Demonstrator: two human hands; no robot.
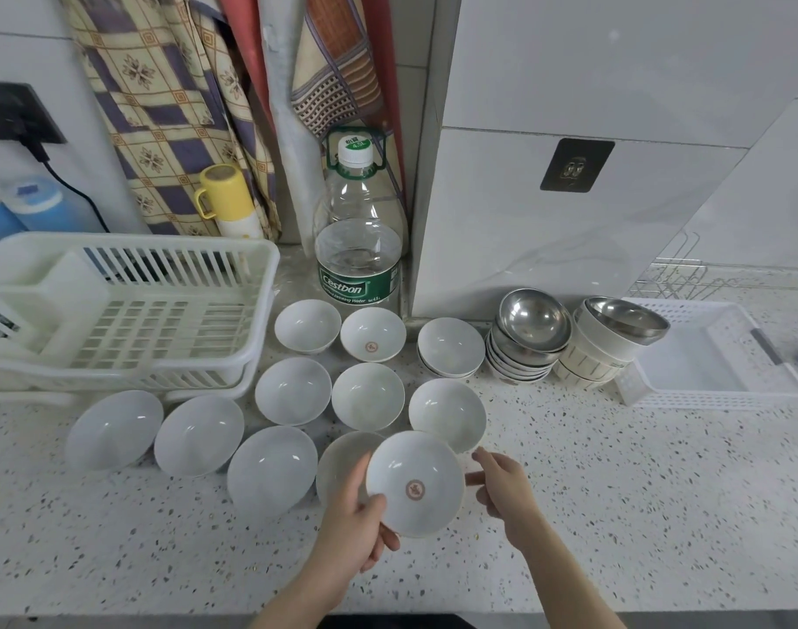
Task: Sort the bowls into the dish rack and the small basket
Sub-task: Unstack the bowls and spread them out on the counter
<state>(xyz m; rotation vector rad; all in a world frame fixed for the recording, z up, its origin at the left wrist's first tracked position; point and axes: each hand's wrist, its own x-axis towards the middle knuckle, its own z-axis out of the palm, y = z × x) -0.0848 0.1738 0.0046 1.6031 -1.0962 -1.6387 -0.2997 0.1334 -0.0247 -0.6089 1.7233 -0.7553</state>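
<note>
left hand (358,522) pinches rim of marked bowl (414,483), lifted over desk (615,515) | right hand (501,485) open at bowl's 3 o'clock | dish rack (129,311) 10 o'clock, left hand nearer | small basket (714,356) 2 o'clock

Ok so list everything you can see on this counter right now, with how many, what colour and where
held bowl: one, white with red emblem, front centre, in the left hand
loose bowls: eleven, white, spread on the counter
stacked bowls: two leaning piles, steel and white, right of centre
dish rack: one, cream, left
small basket: one, white, right
water bottle: one, clear with green label, back centre
flask: one, yellow, behind the rack
cloths: several, patterned, hanging at the back
left hand: grips the held bowl's rim
right hand: open beside that bowl
</note>
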